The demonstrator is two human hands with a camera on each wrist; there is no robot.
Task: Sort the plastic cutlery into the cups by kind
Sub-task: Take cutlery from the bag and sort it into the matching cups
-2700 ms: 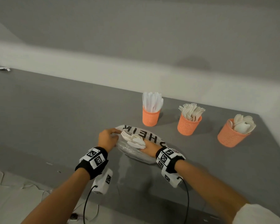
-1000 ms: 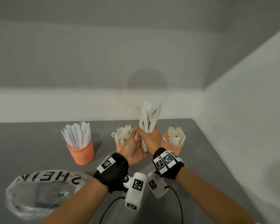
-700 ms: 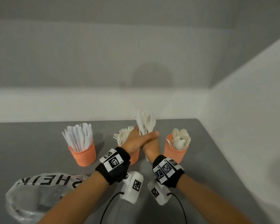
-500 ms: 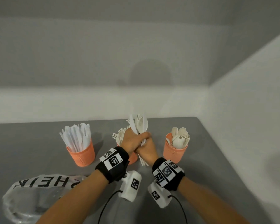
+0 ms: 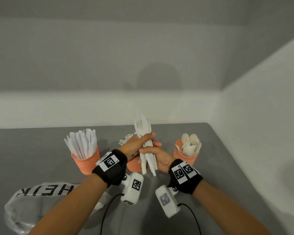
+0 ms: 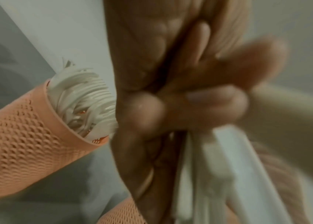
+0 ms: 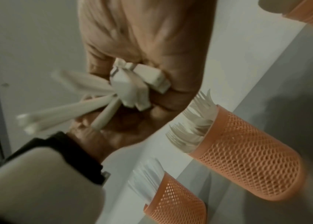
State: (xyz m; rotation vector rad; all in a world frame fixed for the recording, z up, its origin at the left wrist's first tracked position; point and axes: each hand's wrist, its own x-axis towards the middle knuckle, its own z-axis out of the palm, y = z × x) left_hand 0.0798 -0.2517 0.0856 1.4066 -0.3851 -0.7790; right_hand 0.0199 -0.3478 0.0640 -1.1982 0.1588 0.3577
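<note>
While cups stand behind, both hands [image 5: 147, 150] grip mixed cutlery [image 5: 145, 133].

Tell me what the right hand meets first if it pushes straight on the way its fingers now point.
The right hand points left across the cutlery bundle it grips, so it would likely meet the left hand, already touching there. Beyond sits the fork cup, though depth is unclear.

Knives cup [image 5: 86, 160] left, forks cup [image 5: 133, 164] middle, spoons cup [image 5: 185, 156] right, bag [image 5: 41, 197] in front
</note>
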